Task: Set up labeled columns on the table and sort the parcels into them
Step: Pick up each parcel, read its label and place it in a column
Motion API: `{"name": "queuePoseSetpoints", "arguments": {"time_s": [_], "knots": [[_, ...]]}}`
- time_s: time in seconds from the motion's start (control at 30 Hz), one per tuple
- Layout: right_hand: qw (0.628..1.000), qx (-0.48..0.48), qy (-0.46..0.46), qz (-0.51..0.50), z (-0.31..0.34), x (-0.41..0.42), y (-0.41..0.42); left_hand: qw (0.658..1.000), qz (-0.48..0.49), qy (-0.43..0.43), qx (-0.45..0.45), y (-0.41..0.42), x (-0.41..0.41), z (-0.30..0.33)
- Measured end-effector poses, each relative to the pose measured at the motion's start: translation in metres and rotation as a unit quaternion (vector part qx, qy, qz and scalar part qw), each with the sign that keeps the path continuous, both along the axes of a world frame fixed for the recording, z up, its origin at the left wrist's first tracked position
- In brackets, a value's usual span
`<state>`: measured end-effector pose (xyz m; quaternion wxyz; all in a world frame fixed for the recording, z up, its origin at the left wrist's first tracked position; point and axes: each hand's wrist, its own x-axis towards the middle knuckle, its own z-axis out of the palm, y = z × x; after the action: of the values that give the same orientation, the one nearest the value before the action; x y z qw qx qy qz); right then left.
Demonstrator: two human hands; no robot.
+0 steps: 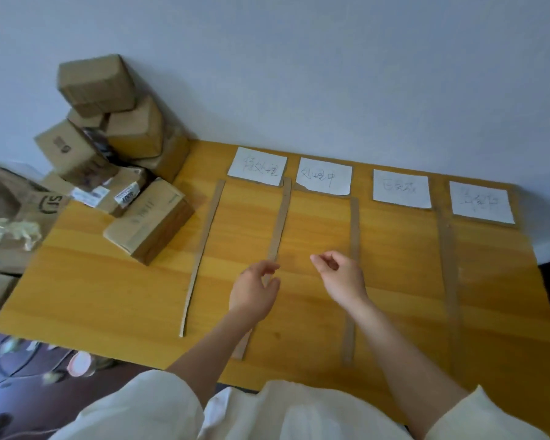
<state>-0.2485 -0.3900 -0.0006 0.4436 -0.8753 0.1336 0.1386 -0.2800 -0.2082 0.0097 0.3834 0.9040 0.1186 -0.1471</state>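
Sleeves (159,404) of pale cloth are seen nearest the camera, with two bare forearms reaching forward over a wooden table (92,290). The left hand (254,293) is held just above the table with its fingers loosely curled, close over the lower part of the second cardboard strip (280,223); whether the strip is actually touched cannot be told. The right hand (340,277) is raised beside it, fingers loosely bent with thumb and forefinger nearly meeting, and nothing is seen to be held. Four long cardboard strips are laid on the table running away from the person: the first strip (200,249) at the left, the second under the left hand, the third strip (353,249) to the right of the right hand, and the fourth strip (448,265) further right. Beyond them, four white paper labels are placed along the far edge by the wall: the first label (257,166), second label (324,176), third label (401,188) and fourth label (481,203), each with handwriting too blurred to be read. At the far left corner, cardboard parcels (108,134) are heaped together, one parcel (150,219) lying lowest on the table. The column layout is judged nearly finished; no parcel lies in any column, so all sorting is judged still to be done.
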Motion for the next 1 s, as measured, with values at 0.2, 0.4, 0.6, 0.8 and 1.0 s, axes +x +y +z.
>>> {"name": "queuePoseSetpoints", "arguments": {"time_s": [0.2, 0.4, 0.6, 0.8, 1.0], "knots": [[0.999, 0.033, 0.01, 0.001, 0.005, 0.019, 0.121, 0.991, 0.099, -0.087, -0.021, 0.096, 0.014, 0.005], [0.997, 0.056, 0.049, -0.017, 0.007, 0.031, 0.216, 0.969, 0.185, -0.161, -0.03, 0.186, 0.021, 0.007], [0.994, 0.077, 0.078, -0.021, 0.009, 0.042, 0.28, 0.953, 0.275, -0.125, -0.032, 0.254, 0.03, 0.003], [0.992, 0.066, 0.106, -0.02, 0.009, 0.047, 0.316, 0.976, 0.216, -0.024, -0.012, 0.289, 0.043, -0.02], [0.986, 0.067, 0.148, -0.035, 0.006, 0.045, 0.325, 0.983, 0.181, -0.038, 0.01, 0.295, 0.048, -0.034]]}}
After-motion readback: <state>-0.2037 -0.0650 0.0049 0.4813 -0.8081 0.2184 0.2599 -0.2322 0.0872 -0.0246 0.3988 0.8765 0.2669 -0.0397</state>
